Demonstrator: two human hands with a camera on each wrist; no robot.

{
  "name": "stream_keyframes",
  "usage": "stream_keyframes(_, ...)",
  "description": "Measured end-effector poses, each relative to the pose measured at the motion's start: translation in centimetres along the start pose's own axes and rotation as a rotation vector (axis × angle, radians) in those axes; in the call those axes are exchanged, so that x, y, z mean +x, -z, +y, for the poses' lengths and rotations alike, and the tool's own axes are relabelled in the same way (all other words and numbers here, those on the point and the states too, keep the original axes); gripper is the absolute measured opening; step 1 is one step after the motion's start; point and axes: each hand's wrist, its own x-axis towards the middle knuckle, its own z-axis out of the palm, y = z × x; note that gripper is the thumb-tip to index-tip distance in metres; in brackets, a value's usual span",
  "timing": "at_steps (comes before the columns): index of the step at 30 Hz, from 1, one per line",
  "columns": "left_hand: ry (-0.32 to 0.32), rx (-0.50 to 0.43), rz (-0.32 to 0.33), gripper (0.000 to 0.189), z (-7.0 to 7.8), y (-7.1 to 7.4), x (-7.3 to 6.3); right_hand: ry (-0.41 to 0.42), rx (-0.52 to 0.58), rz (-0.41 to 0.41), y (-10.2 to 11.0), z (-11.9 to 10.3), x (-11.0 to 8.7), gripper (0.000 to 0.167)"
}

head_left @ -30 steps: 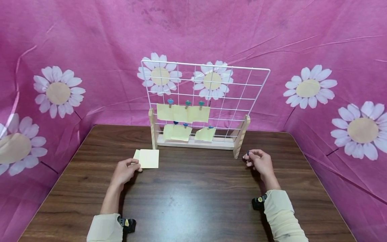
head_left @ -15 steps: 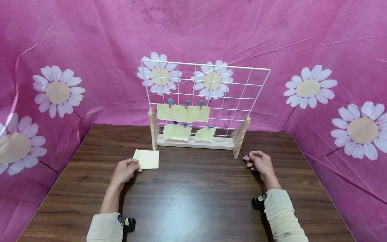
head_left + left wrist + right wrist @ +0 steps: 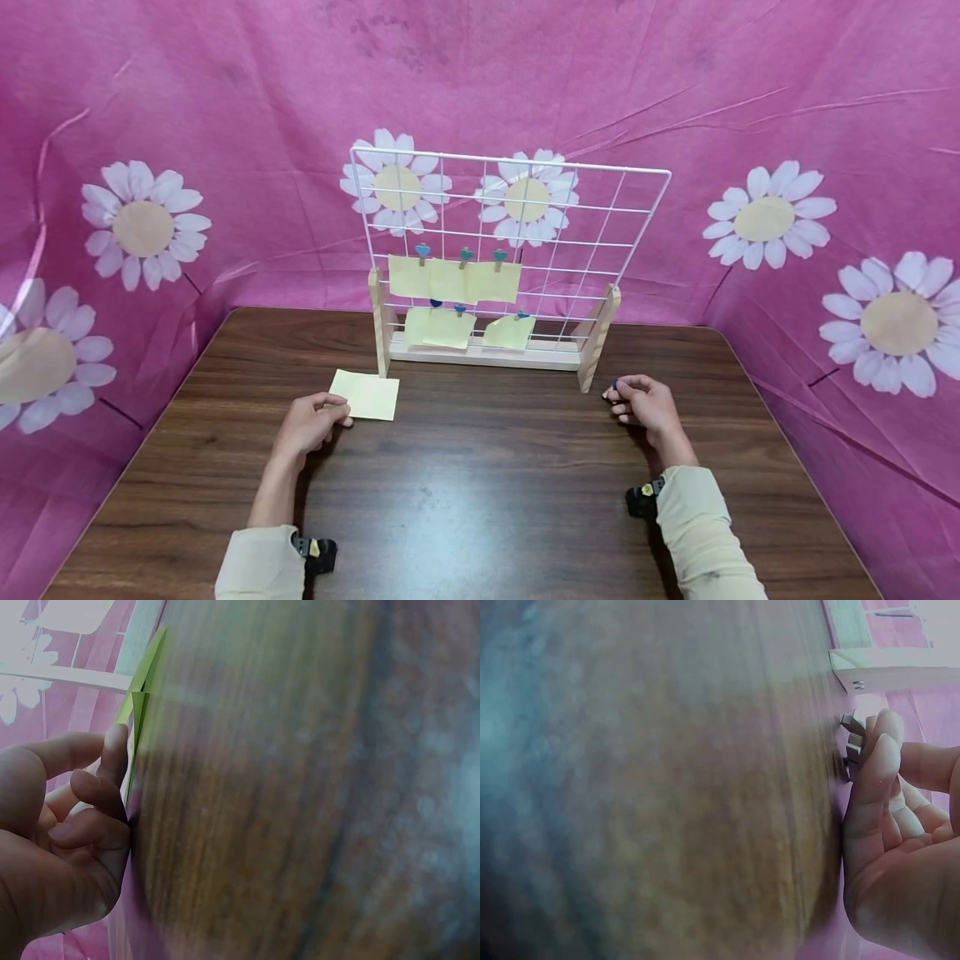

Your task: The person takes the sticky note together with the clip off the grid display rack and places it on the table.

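In the head view, pale yellow sticky notes [image 3: 371, 398] lie on the table before the rack's left foot. My left hand [image 3: 309, 425] has its fingertips at their left edge and pinches that edge. The left wrist view shows the notes' raised edges [image 3: 142, 705] beside my curled fingers. At the right, just past the rack's right foot, my right hand [image 3: 651, 412] pinches a small wooden clothespin [image 3: 854, 746] between thumb and index finger. Something dark blue on it shows from above. My fingers hide much of the clothespin.
A white wire grid rack [image 3: 600, 208] on a wooden stand [image 3: 487, 358] stands at the table's back. Two rows of yellow notes [image 3: 450, 282] hang on it from clothespins with blue and green hearts [image 3: 423, 250]. A pink flowered cloth [image 3: 480, 75] surrounds the brown table [image 3: 465, 483].
The upper sticky note has turned slightly clockwise and shifted a little right and toward me. My left hand stays in place, and my right hand has barely moved.
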Motion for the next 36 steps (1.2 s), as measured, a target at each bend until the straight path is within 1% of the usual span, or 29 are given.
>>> stream_keyframes(4, -0.001, -0.001, 0.003, 0.033, -0.05, 0.02, 0.09, -0.003, -0.012, 0.008, 0.08, 0.11, 0.02, 0.024)
stream_keyframes(9, 0.000, 0.001, 0.003, 0.032, -0.16, 0.02, 0.18, -0.001, -0.025, 0.011, 0.17, 0.04, 0.04, 0.030)
stream_keyframes(12, 0.009, 0.004, 0.007, 0.030, -0.21, -0.01, 0.24, -0.007, -0.024, 0.014, 0.19, -0.08, 0.06, 0.031)
stream_keyframes(15, 0.004, 0.007, 0.010, 0.030, -0.23, -0.01, 0.28, -0.010, -0.027, 0.017, 0.21, -0.16, 0.10, 0.032)
stream_keyframes(20, -0.007, 0.009, 0.015, 0.031, -0.30, -0.01, 0.36, -0.015, -0.015, 0.025, 0.22, -0.16, 0.09, 0.031)
stream_keyframes(32, -0.003, 0.015, 0.018, 0.029, -0.31, -0.04, 0.30, -0.035, 0.005, 0.038, 0.15, -0.36, 0.06, 0.025)
stream_keyframes(36, 0.000, 0.011, 0.014, 0.029, -0.31, -0.01, 0.31, -0.032, 0.006, 0.058, 0.12, -0.28, 0.13, 0.024)
